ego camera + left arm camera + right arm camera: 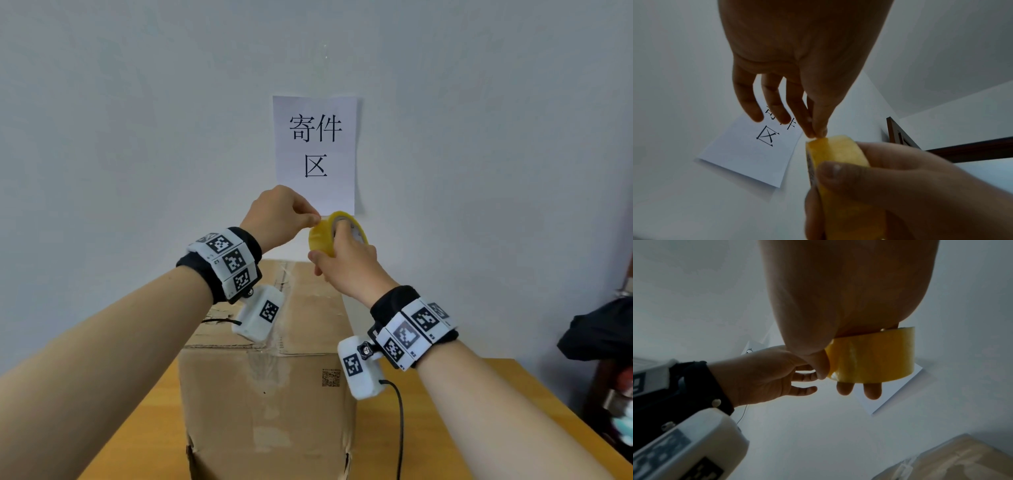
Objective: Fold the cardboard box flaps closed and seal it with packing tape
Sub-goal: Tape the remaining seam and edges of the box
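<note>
Box (267, 377) sat on surface (479, 411), flaps down. Right hand (346, 263) gripped tape roll (323, 236) above box. Left hand (279, 216) pinched tape end at rim. Risk: end slips, re-sticks to roll.

A pale wall (137, 120) carries a paper sign (315, 150) (printed characters) behind a wooden table (479, 428).

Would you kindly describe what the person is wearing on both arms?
Both forearms are bare. Each wrist carries a black band ringed with white tiles bearing black square-code markers, and a white camera pod with its own marker hangs beneath. A thin black cable trails from each pod.
</note>
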Available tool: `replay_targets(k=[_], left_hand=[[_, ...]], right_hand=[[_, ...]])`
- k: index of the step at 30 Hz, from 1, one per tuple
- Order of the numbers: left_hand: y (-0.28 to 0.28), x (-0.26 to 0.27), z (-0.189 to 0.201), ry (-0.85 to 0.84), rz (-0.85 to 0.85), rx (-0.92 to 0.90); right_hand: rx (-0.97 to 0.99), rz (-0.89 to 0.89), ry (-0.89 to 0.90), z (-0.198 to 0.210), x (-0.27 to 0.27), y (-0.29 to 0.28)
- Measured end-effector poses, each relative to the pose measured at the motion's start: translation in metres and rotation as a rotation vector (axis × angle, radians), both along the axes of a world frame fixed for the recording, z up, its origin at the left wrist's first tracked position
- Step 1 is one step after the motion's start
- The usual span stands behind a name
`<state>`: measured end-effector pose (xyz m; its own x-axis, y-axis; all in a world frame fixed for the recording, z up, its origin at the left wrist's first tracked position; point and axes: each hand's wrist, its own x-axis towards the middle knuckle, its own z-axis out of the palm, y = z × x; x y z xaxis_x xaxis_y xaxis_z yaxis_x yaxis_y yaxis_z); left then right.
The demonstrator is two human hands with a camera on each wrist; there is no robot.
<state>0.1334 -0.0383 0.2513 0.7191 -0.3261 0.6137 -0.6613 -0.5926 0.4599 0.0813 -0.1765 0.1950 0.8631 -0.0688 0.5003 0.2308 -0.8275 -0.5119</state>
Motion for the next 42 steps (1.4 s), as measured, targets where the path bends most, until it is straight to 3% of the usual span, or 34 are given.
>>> replay_targets(k=[13,21,29,34,38,42], left_hand=[[-0.010,-0.011,-0.006,-0.017,0.030,0.067],[0.001,-0.016,0.004,0.041,-0.067,-0.049],[0.003,-0.016,0.003,0.057,-0.035,-0.057],[-0.003,-0.019,0.001,-0.019,0.008,-0.044],[-0.005,-0.022,0.000,-0.020,-0.019,-0.050],[-0.002,-0.019,0.003,-0.033,-0.050,-0.137]], right_hand=[[0.080,-0.014,0.021,-0.004,0.000,0.005],[0.115,0.129,-0.056,-0.001,-0.013,-0.003],[0.070,0.205,-0.008,0.002,-0.026,-0.006],[0.098,0.175,-0.067,0.005,-0.025,-0.003],[0.152,0.148,0.031,0.005,-0.023,-0.010],[0.138,0.174,-0.013,0.000,-0.022,-0.014]])
